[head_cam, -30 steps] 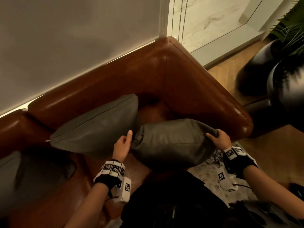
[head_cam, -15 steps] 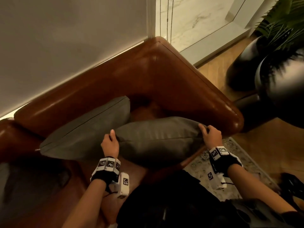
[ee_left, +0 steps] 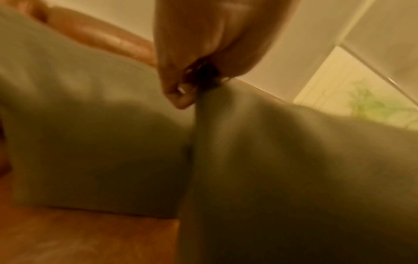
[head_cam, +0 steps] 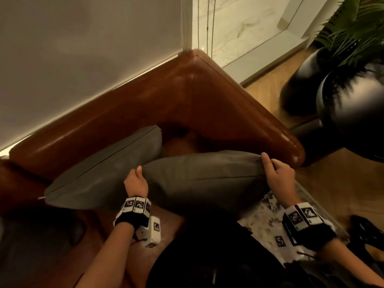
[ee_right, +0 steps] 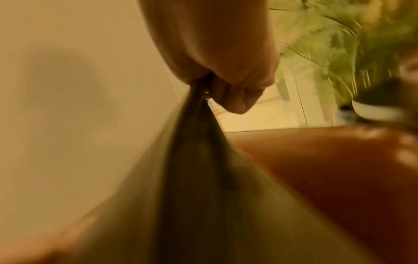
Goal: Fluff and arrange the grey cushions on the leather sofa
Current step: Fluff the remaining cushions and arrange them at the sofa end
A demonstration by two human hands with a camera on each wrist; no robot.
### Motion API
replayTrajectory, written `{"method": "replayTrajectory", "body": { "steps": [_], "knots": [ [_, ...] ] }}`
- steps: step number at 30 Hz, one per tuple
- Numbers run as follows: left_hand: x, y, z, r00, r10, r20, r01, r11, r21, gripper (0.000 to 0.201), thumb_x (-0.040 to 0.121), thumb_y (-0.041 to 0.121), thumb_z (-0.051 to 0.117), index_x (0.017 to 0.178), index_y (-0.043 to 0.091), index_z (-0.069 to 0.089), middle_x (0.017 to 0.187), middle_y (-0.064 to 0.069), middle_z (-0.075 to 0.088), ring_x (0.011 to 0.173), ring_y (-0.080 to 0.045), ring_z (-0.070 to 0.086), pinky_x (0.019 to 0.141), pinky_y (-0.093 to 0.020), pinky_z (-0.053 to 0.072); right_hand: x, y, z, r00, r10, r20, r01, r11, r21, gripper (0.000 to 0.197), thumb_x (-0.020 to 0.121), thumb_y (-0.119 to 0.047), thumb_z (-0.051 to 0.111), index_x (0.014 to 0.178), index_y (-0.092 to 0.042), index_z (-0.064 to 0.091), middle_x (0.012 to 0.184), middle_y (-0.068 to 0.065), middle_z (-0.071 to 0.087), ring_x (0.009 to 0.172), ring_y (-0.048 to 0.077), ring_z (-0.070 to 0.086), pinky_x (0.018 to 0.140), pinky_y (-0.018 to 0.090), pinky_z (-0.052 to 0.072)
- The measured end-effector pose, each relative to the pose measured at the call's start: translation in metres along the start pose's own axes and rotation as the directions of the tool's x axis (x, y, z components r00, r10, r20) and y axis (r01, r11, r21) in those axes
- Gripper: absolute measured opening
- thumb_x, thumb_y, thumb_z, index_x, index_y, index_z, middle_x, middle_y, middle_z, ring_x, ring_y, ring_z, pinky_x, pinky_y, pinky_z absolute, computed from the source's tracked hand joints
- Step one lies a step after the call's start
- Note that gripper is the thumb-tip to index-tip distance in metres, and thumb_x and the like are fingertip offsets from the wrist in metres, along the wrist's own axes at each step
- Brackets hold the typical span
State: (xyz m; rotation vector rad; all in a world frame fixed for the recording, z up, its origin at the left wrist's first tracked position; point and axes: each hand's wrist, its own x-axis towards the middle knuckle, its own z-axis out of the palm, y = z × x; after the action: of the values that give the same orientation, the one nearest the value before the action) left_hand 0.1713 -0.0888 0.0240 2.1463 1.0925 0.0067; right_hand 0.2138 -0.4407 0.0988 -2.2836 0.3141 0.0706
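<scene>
I hold a grey cushion (head_cam: 203, 179) stretched between my hands above the seat of the brown leather sofa (head_cam: 187, 96). My left hand (head_cam: 136, 179) pinches its left corner, and my right hand (head_cam: 276, 173) pinches its right corner near the sofa arm. In the left wrist view the left hand (ee_left: 194, 84) grips the bunched fabric of the held cushion (ee_left: 282, 169). In the right wrist view the right hand (ee_right: 214, 89) grips the held cushion (ee_right: 192, 178) at its corner. A second grey cushion (head_cam: 108, 169) leans against the sofa back on the left.
A dark cushion (head_cam: 31, 246) lies at the lower left of the seat. A black pot with a green plant (head_cam: 351, 96) stands right of the sofa arm on wood floor. A patterned rug (head_cam: 268, 225) lies below. Blind cords (head_cam: 207, 23) hang behind the sofa corner.
The held cushion has been pulled flatter and wider between my hands, and both hands have shifted slightly to the left; the second cushion has not moved.
</scene>
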Motion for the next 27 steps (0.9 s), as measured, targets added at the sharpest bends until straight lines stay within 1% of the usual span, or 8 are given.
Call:
{"method": "replayTrajectory", "body": {
  "steps": [3, 7, 8, 13, 17, 20, 23, 27],
  "knots": [
    [-0.008, 0.026, 0.008, 0.963, 0.193, 0.186, -0.193, 0.981, -0.015, 0.054, 0.089, 0.045, 0.051, 0.131, 0.011, 0.045, 0.138, -0.015, 0.041, 0.132, -0.031, 0.035, 0.109, -0.044, 0.029, -0.008, -0.035, 0.011, 0.999, 0.013, 0.051, -0.019, 0.993, 0.112, 0.058, 0.093, -0.040, 0.050, 0.056, 0.004, 0.045, 0.051, 0.005, 0.037, 0.046, 0.009, 0.034, 0.045, 0.024, 0.023],
    [-0.059, 0.080, 0.016, 0.410, 0.650, 0.640, -0.606, 0.719, -0.341, 0.091, 0.065, 0.065, 0.064, 0.139, 0.027, 0.030, 0.144, 0.008, 0.032, 0.135, -0.002, 0.027, 0.113, -0.013, 0.019, -0.016, -0.086, 0.060, 0.986, -0.057, 0.159, 0.039, 0.993, 0.113, 0.049, 0.094, -0.036, 0.051, 0.058, -0.002, 0.045, 0.052, 0.003, 0.041, 0.048, 0.011, 0.036, 0.054, 0.032, 0.028],
    [-0.065, 0.083, 0.021, 0.370, 0.624, 0.688, -0.570, 0.738, -0.362, 0.093, 0.063, 0.057, 0.070, 0.140, 0.022, 0.031, 0.143, 0.005, 0.036, 0.134, -0.004, 0.032, 0.112, -0.016, 0.025, -0.017, -0.097, 0.074, 0.975, -0.081, 0.206, 0.058, 0.991, 0.119, 0.044, 0.094, -0.035, 0.051, 0.060, -0.006, 0.045, 0.053, 0.002, 0.043, 0.049, 0.011, 0.039, 0.053, 0.029, 0.030],
    [-0.013, 0.069, 0.064, 0.814, 0.260, 0.520, -0.285, 0.958, -0.032, 0.032, 0.092, 0.021, 0.053, 0.108, -0.005, 0.061, 0.106, -0.028, 0.066, 0.102, -0.038, 0.062, 0.084, -0.038, 0.049, -0.005, -0.077, 0.105, 0.834, -0.205, 0.513, 0.248, 0.969, -0.016, 0.038, 0.096, -0.037, 0.044, 0.125, -0.016, 0.054, 0.118, 0.005, 0.064, 0.111, 0.021, 0.057, 0.089, 0.035, 0.044],
    [0.025, 0.051, 0.087, 0.847, -0.007, 0.531, -0.138, 0.963, 0.233, 0.050, 0.095, 0.034, 0.046, 0.109, -0.012, 0.057, 0.115, -0.031, 0.059, 0.109, -0.044, 0.056, 0.089, -0.048, 0.050, -0.008, 0.034, 0.062, 0.978, 0.162, 0.129, -0.086, 0.885, -0.458, 0.055, 0.092, -0.049, 0.040, 0.139, -0.021, 0.040, 0.146, 0.009, 0.038, 0.138, 0.032, 0.029, 0.107, 0.057, 0.025],
    [0.032, 0.056, 0.088, 0.837, -0.029, 0.546, -0.051, 0.990, 0.131, 0.051, 0.092, 0.040, 0.048, 0.112, -0.007, 0.057, 0.112, -0.022, 0.060, 0.104, -0.042, 0.059, 0.075, -0.050, 0.057, -0.022, 0.111, 0.018, 0.764, 0.636, 0.107, -0.593, 0.758, -0.273, 0.080, 0.086, -0.056, 0.050, 0.147, -0.014, 0.020, 0.152, 0.020, 0.024, 0.137, 0.041, 0.026, 0.109, 0.054, 0.028],
    [0.034, 0.071, 0.087, 0.823, -0.012, 0.567, -0.050, 0.994, 0.095, 0.044, 0.094, 0.034, 0.048, 0.108, -0.007, 0.056, 0.102, -0.017, 0.055, 0.098, -0.039, 0.060, 0.062, -0.045, 0.058, -0.023, 0.132, 0.006, 0.714, 0.675, 0.185, -0.696, 0.713, 0.083, 0.083, 0.072, -0.063, 0.061, 0.136, -0.013, 0.044, 0.140, 0.016, 0.049, 0.123, 0.036, 0.049, 0.097, 0.042, 0.043],
    [0.059, 0.091, 0.087, 0.823, 0.029, 0.568, -0.118, 0.986, 0.121, 0.045, 0.095, 0.036, 0.046, 0.104, -0.006, 0.056, 0.096, -0.016, 0.055, 0.087, -0.038, 0.065, 0.051, -0.042, 0.057, -0.010, 0.104, 0.017, 0.854, 0.516, 0.060, -0.520, 0.849, 0.091, 0.039, 0.089, -0.033, 0.058, 0.113, -0.002, 0.063, 0.106, 0.014, 0.066, 0.096, 0.026, 0.059, 0.072, 0.029, 0.042]
  ]
}}
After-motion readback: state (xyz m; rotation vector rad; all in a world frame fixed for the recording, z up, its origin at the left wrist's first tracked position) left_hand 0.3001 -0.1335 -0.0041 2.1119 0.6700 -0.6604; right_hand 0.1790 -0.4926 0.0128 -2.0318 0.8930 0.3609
